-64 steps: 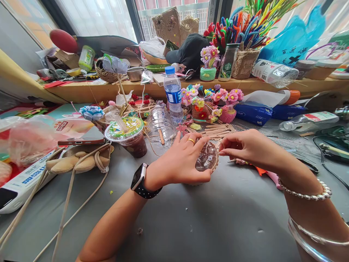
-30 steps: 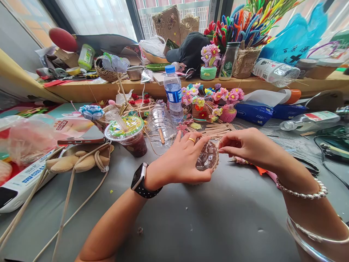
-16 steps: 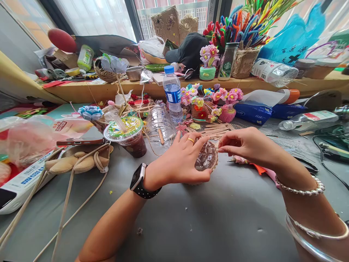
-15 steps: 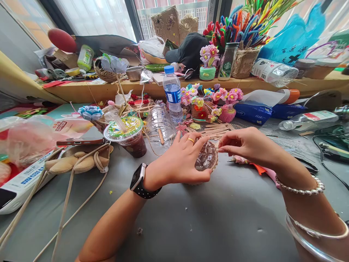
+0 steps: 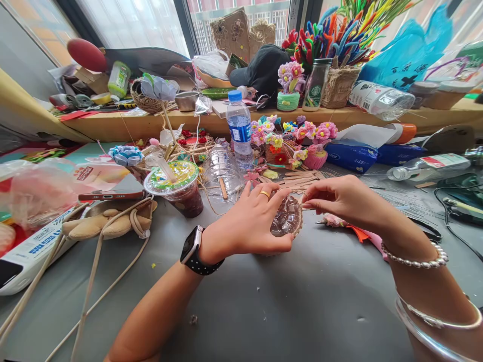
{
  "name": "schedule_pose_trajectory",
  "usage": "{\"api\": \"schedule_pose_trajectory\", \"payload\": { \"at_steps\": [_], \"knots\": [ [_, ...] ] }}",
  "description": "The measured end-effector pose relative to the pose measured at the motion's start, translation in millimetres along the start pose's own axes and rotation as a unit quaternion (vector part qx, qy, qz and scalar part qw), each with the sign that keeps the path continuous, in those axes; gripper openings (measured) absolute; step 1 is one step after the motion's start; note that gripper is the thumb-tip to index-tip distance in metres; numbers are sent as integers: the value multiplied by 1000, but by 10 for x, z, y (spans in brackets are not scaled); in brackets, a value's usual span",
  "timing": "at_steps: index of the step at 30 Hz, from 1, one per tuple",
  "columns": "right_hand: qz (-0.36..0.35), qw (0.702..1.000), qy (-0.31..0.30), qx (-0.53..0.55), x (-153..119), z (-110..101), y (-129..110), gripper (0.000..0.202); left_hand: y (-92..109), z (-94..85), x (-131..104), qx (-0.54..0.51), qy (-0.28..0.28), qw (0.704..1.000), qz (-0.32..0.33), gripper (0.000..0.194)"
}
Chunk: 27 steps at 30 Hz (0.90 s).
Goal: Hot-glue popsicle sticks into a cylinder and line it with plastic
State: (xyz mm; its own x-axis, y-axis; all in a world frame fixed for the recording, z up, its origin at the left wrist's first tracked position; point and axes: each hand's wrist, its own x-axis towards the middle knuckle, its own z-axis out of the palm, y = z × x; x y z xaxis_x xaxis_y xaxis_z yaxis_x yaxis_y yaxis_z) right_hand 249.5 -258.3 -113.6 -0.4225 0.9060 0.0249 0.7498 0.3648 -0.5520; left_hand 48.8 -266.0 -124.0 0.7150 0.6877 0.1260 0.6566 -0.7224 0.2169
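Note:
A clear plastic bottle base (image 5: 286, 216) with a ridged bottom and a tan twine-like edge stands on the grey table. My left hand (image 5: 251, 218) is wrapped over it from the left, thumb at the near side and fingers across the far side, hiding much of it. Against its right edge, my right hand (image 5: 328, 198) pinches with thumb and forefinger. Whatever lies between those fingertips is too small to make out. Just behind my left hand lies a cut clear plastic bottle (image 5: 222, 173) with a wooden stick (image 5: 222, 188) on it.
A lidded drink cup (image 5: 181, 193) and a blue-capped water bottle (image 5: 240, 130) stand behind my left hand. Cardboard strips (image 5: 298, 180) lie beyond the bottle base. A glue gun-like pink tool (image 5: 334, 221) is near my right wrist. A corded bag (image 5: 109, 223) sits left.

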Motion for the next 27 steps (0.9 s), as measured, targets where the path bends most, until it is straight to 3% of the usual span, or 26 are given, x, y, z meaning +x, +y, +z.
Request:
{"api": "schedule_pose_trajectory", "payload": {
  "at_steps": [27],
  "knots": [
    [-26, 999, 27, -36, 52, 46, 13, 12, -1, 13, 9, -5, 3, 1000, 4, 70]
  ]
}}
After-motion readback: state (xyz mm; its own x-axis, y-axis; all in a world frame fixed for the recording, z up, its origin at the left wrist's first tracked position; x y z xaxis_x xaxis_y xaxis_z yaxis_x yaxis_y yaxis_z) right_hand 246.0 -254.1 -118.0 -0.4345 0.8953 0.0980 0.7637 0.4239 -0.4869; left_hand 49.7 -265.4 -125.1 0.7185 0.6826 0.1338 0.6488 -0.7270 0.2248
